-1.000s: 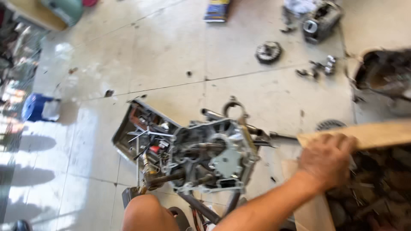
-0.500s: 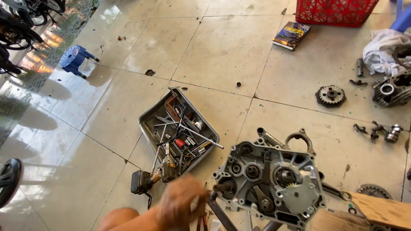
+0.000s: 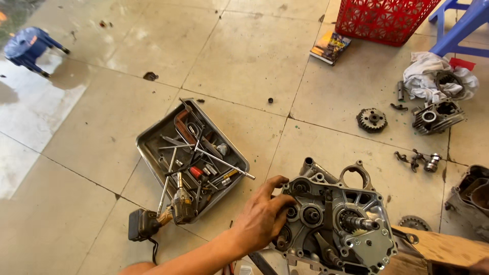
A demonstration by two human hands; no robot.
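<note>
Engine crankcase half (image 3: 336, 224) on tiled floor beside wooden plank (image 3: 438, 244), left hand (image 3: 262, 216) spread loosely across its left edge, fingers touching casing, gripping nothing, right hand out of frame, metal tool tray (image 3: 147, 140) just left, cordless driver (image 3: 160, 216) at tray's near corner.

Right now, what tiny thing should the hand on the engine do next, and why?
Probably keep the left hand pressed on the engine crankcase to steady it. Its fingers already rest on the left edge, beside the exposed gears, and the case sits partly on a wooden board, so it might rock. The metal tool tray is close to that hand if a tool is needed.
</note>
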